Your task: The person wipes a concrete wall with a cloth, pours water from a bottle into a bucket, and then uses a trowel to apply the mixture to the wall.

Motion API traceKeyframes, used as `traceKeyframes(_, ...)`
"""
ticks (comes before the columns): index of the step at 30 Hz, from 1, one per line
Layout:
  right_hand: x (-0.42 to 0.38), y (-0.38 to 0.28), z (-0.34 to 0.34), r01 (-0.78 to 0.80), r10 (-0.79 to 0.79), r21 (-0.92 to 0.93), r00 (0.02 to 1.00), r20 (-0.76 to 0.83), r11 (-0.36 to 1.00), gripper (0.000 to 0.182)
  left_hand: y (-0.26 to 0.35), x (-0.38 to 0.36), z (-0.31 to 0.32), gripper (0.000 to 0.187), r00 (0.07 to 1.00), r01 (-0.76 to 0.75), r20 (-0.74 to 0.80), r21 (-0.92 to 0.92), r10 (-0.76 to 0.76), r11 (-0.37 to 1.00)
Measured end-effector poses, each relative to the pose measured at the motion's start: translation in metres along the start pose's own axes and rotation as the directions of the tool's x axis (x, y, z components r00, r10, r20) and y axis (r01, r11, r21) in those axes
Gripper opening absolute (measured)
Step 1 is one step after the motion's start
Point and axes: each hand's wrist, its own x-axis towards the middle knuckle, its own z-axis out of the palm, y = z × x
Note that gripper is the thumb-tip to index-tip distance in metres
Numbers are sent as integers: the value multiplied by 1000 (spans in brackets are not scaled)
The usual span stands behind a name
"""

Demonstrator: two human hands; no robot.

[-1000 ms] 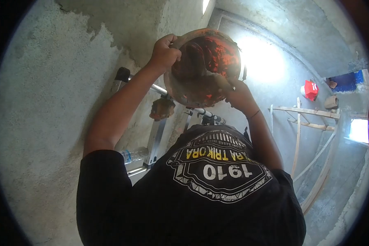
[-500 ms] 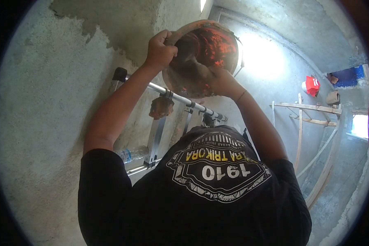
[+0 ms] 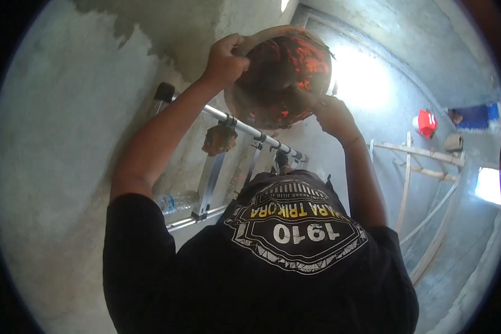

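A round, mortar-smeared bucket (image 3: 286, 61) is held up in front of me, its mouth turned toward the camera. Orange-red shows through the dark grey residue inside. My left hand (image 3: 228, 60) is closed on its upper left rim. My right hand (image 3: 335, 119) is closed at the lower right rim, its fingertips partly hidden and blurred. Below the bucket, an aluminium ladder (image 3: 246, 129) slants across the view. A rough brown lump (image 3: 219, 140) sits against the ladder near its rail.
A clear plastic bottle (image 3: 178, 202) lies by the ladder at left. The left wall (image 3: 67, 139) has a darker, wet-looking plaster patch above. Wooden framing (image 3: 420, 147), a red-and-white container (image 3: 426, 123) and a bright window (image 3: 489, 185) are at right.
My right hand has moved from inside the bucket outward to its lower right rim. The bucket and my left hand have shifted slightly to the right.
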Motion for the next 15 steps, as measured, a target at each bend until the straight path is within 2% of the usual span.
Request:
traceKeyframes(1,-1,-10,-3,20,-19,-13,1000,21,1000,50,-4,2,0,25,999,-37,18,4,37,999)
traceKeyframes(2,-2,-21,-4,-22,22,102,1000,-6,995,50,-8,2,1,26,996,-77,42,7,77,997)
traceKeyframes(3,-2,-27,-5,-62,71,218,997,-32,974,49,-5,-1,1,26,997,-72,23,5,72,997)
traceKeyframes(4,4,-24,3,-52,59,208,998,-27,977,49,0,-2,1,25,999,-33,42,-10,33,999)
traceKeyframes(6,20,-10,28,279,-249,104,940,-232,955,45,5,-3,1,25,999,3,53,-28,-1,1000)
traceKeyframes(7,20,-10,33,285,-257,99,939,-228,953,45,5,-4,2,25,998,-22,54,-46,25,999)
traceKeyframes(9,21,-17,41,247,-216,211,963,-160,946,42,7,-4,-1,25,997,-53,48,-65,56,996)
traceKeyframes(10,16,-29,35,113,-105,223,993,-47,968,40,9,-3,-3,25,996,-75,47,-69,79,995)
traceKeyframes(11,16,-25,41,118,-111,216,993,-46,969,40,11,-4,-4,26,994,-98,46,-72,102,993)
traceKeyframes(13,18,-9,57,167,-168,-25,983,-73,986,45,13,-3,-6,26,997,-53,50,-90,58,995)
traceKeyframes(15,19,0,57,183,-188,-51,974,-129,982,49,16,-1,-7,26,998,-11,56,-107,17,994)
